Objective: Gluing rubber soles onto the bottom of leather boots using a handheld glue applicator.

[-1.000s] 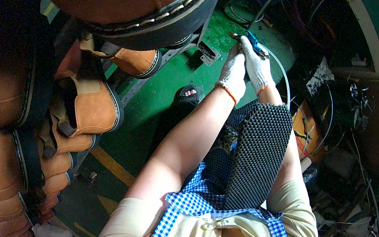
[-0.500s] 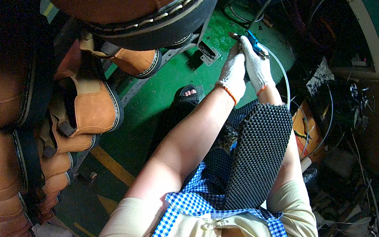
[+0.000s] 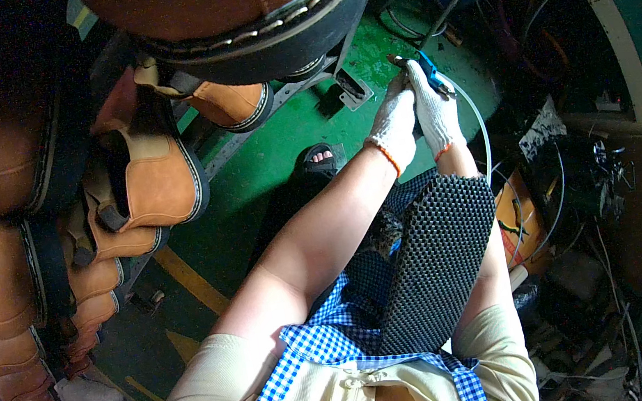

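Both gloved hands meet over green floor. Left hand [image 3: 393, 125] beside right hand [image 3: 434, 107], which grips a blue tool [image 3: 427, 65] with a pale hose [image 3: 479, 127] trailing. Tan boots [image 3: 157, 183] racked at left. Black textured mat [image 3: 436, 258] on lap. Sandalled foot [image 3: 320, 159] below.

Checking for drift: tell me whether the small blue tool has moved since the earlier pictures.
No. The small blue tool in the gloved hands sits at the same spot against the green floor.

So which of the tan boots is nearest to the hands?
The big boot at the top edge, with a dark stitched sole; the others hang further left.
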A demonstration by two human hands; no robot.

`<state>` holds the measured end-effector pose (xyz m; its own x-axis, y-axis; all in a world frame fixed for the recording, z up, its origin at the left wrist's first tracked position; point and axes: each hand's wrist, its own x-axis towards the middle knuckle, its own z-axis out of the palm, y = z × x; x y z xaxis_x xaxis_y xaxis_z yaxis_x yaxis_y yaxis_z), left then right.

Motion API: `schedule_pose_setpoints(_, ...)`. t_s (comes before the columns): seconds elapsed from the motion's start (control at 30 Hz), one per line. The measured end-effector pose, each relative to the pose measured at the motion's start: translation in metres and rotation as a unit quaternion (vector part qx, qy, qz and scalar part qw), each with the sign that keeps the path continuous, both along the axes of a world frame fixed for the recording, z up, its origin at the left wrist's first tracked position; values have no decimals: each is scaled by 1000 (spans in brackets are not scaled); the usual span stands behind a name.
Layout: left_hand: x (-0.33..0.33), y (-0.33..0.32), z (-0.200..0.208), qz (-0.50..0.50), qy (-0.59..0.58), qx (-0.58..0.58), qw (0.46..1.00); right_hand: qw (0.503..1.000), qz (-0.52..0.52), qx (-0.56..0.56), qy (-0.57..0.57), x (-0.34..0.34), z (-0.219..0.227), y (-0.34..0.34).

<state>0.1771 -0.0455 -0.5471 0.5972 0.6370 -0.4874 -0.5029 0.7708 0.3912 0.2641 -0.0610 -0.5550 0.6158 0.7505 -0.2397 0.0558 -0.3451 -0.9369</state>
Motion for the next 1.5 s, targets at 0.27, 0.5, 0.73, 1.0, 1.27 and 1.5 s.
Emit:
schedule_pose_setpoints(0.27,4,2,-13,-3,-14,-3,1000,1000,-7,-8,14,-5,6,1)
schedule_pose_setpoints(0.5,4,2,-8,-17,3,-12,1000,999,-17,-45,10,-3,8,0)
schedule_pose_setpoints(0.73,2,1,-6,-12,6,-4,1000,1000,-9,-24,8,-4,7,-1)
schedule_pose_setpoints(1.0,2,2,-5,-8,-3,-9,1000,1000,-1,-25,10,-2,4,0)
schedule_pose_setpoints(1.27,3,2,-4,1,-5,-19,1000,1000,-3,-15,-10,0,-1,0)
schedule_pose_setpoints(1.5,4,3,-13,8,-15,-9,1000,1000,-14,2,21,-12,17,1)
